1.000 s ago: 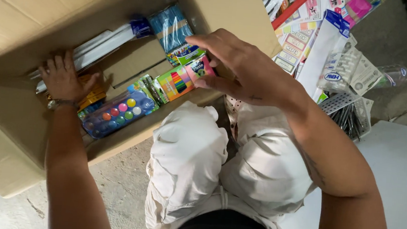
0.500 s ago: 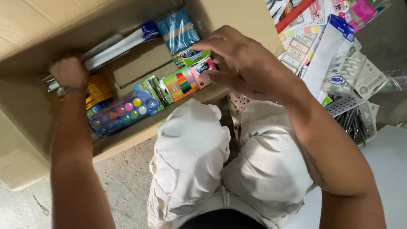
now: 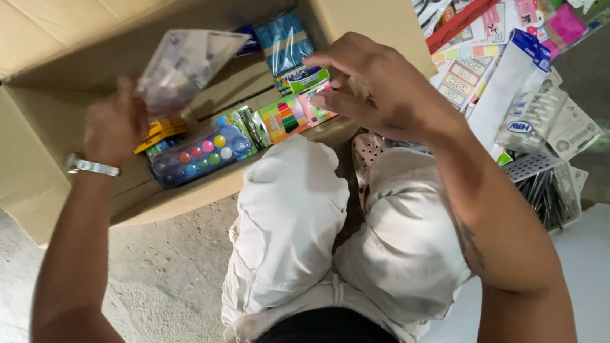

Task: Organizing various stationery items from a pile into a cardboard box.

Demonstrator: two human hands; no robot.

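In the head view, the person crouches over an open cardboard box [image 3: 21,132] on a concrete floor [image 3: 163,284], pale trousers [image 3: 300,223] filling the lower middle. The left hand [image 3: 114,129], with a metal watch [image 3: 92,167] at the wrist, is raised over the box; its fingers pinch the lower edge of a clear plastic packet [image 3: 186,62], which is blurred and held up above the box's contents, tilted toward the back wall. What the packet contains cannot be told. The right hand [image 3: 375,82] hovers at the box's near right corner, fingers curled and close together, the tips touching a flat pack of coloured pens [image 3: 291,115] that lies inside the box against its front wall. Just left of that pack lies a paint palette [image 3: 200,155] with round pots of many colours, and left of it a yellow item [image 3: 161,129], partly hidden by the left hand. Deeper in the box, near the right hand, sits a blue wrapped bundle [image 3: 283,41]. Outside the box, on the right, lie loose stationery packs: a tall white and blue carton [image 3: 507,86], pink and white cards [image 3: 546,20], and a mesh basket [image 3: 550,182] holding dark pens. A white surface [image 3: 603,293] fills the lower right corner.
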